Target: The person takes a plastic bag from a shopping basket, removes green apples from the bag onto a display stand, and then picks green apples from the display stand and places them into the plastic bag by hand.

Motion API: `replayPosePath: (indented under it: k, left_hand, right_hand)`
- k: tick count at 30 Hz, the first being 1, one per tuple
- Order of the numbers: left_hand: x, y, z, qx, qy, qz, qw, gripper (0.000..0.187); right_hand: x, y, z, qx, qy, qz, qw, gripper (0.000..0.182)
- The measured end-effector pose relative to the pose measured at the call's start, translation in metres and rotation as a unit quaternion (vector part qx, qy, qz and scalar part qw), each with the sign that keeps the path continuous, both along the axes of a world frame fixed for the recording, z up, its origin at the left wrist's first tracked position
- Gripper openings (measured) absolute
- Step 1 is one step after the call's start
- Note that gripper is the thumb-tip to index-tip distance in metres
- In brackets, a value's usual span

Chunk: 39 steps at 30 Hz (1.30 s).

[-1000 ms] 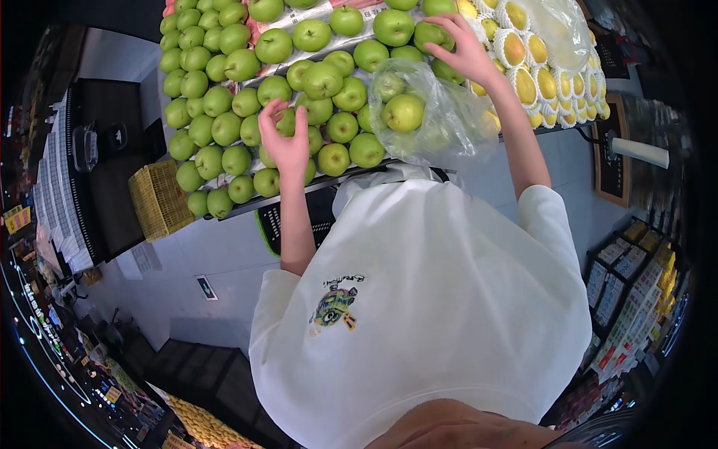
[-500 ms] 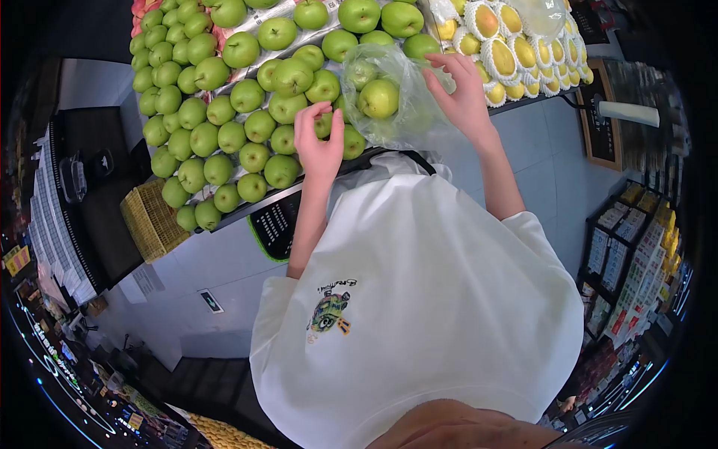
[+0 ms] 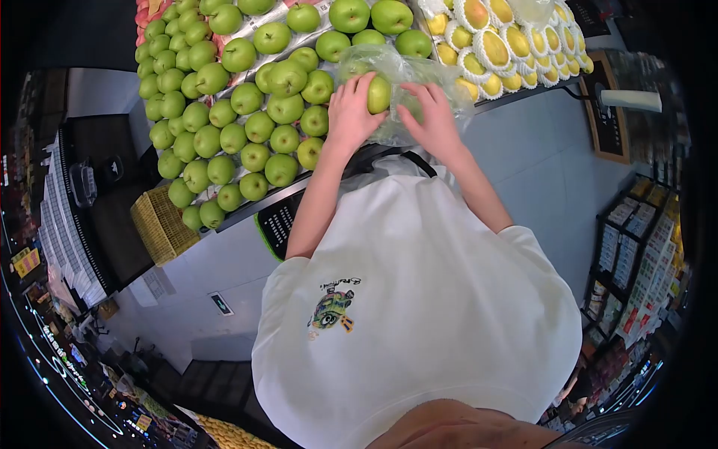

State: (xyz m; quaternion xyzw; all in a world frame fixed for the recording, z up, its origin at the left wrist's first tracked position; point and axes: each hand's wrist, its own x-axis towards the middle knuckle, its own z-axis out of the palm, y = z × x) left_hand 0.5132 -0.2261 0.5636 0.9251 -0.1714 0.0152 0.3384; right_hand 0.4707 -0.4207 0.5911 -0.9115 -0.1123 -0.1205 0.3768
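Note:
A clear plastic bag [image 3: 450, 84] lies on the front part of the apple display. My left hand [image 3: 353, 116] is curled around the left side of a yellowish-green apple [image 3: 380, 95], with the thumb below it. Whether a layer of the bag lies between hand and apple is hard to tell. To its right, my right hand [image 3: 434, 129] rests over the bag, fingers apart, with no fruit in it. Rows of green apples [image 3: 254, 156] fill the sloping display beside my left hand.
Yellow fruit in white foam nets [image 3: 493, 48] lies at the upper right. A yellow woven basket [image 3: 161, 224] stands below the display's left end. The display's front edge [image 3: 277, 196] runs close to my body. Packed shelves [image 3: 624, 239] stand at the right.
My left hand has moved up and right from beside the bag onto the apple. My right hand has come down and left over the bag. The view has shifted slightly.

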Motion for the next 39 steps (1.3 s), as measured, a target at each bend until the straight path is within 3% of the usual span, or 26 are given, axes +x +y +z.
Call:
replayPosePath:
  k: [6,8,10,11,13,17,19,21,24,26,27,29,30,31,32,34,35,37,39]
  left_hand:
    - [-0.013,0.005,0.021,-0.078,-0.073,0.091,0.990,0.088]
    - [-0.024,0.006,0.040,-0.209,0.066,0.153,0.964,0.091]
    - [-0.034,0.009,0.049,-0.226,0.102,0.143,0.958,0.091]
    - [-0.037,0.008,0.054,-0.245,0.139,0.130,0.951,0.093]
    - [-0.047,0.001,0.067,-0.224,0.141,0.125,0.956,0.096]
    - [-0.059,-0.001,0.064,-0.214,0.113,0.129,0.962,0.107]
    - [-0.060,0.003,0.060,-0.198,0.063,0.148,0.967,0.107]
    - [-0.060,0.009,0.061,-0.219,0.091,0.156,0.959,0.108]
    - [-0.055,0.026,0.066,-0.179,0.076,0.104,0.975,0.098]
    - [-0.047,0.040,0.069,-0.237,0.128,0.011,0.963,0.075]
    - [-0.039,0.042,0.073,-0.238,0.127,0.011,0.963,0.075]
    - [-0.015,0.042,0.082,-0.335,0.152,0.070,0.927,0.052]
    - [0.001,0.039,0.078,-0.338,0.152,0.068,0.927,0.052]
    - [0.023,0.035,0.072,-0.328,0.103,0.079,0.936,0.048]
    - [0.046,0.031,0.065,-0.316,0.054,0.090,0.943,0.045]
    - [0.094,0.017,0.055,-0.203,0.002,0.099,0.974,0.053]
    - [0.113,0.010,0.047,-0.204,0.002,0.096,0.974,0.053]
    - [0.144,-0.003,0.033,-0.018,-0.101,0.120,0.987,0.063]
    - [0.157,-0.015,0.027,0.031,-0.075,0.128,0.988,0.069]
  right_hand:
    - [-0.001,-0.006,0.003,0.070,0.053,-0.027,0.996,0.052]
    - [-0.003,-0.002,0.022,0.099,0.049,-0.041,0.993,0.057]
    - [-0.006,0.000,0.041,0.017,-0.033,0.092,0.995,0.068]
    - [-0.006,0.002,0.045,0.015,-0.038,0.092,0.995,0.068]
    - [-0.006,0.015,0.052,0.002,-0.047,0.184,0.982,0.075]
    - [-0.004,0.039,0.040,-0.026,-0.105,0.171,0.979,0.079]
    - [-0.001,0.043,0.041,0.009,-0.084,0.155,0.984,0.079]
    - [0.002,0.044,0.041,0.017,-0.071,0.164,0.984,0.078]
    - [0.008,0.041,0.041,0.055,-0.040,0.167,0.984,0.078]
    - [0.011,0.034,0.043,0.084,-0.022,0.160,0.983,0.077]
    - [0.013,0.030,0.044,0.126,0.008,0.140,0.982,0.077]
    - [0.015,0.023,0.044,0.165,0.037,0.119,0.978,0.076]
    - [0.014,0.020,0.040,0.240,0.074,0.099,0.963,0.076]
    - [0.013,0.017,0.038,0.313,0.110,0.078,0.940,0.077]
    - [0.012,0.016,0.038,0.312,0.110,0.077,0.941,0.077]
    - [0.010,0.013,0.040,0.415,0.131,0.056,0.899,0.079]
    - [0.008,0.012,0.041,0.414,0.129,0.053,0.899,0.079]
    - [0.008,0.008,0.044,0.412,0.116,0.059,0.902,0.081]
    - [0.004,0.005,0.044,0.416,0.115,0.054,0.900,0.080]
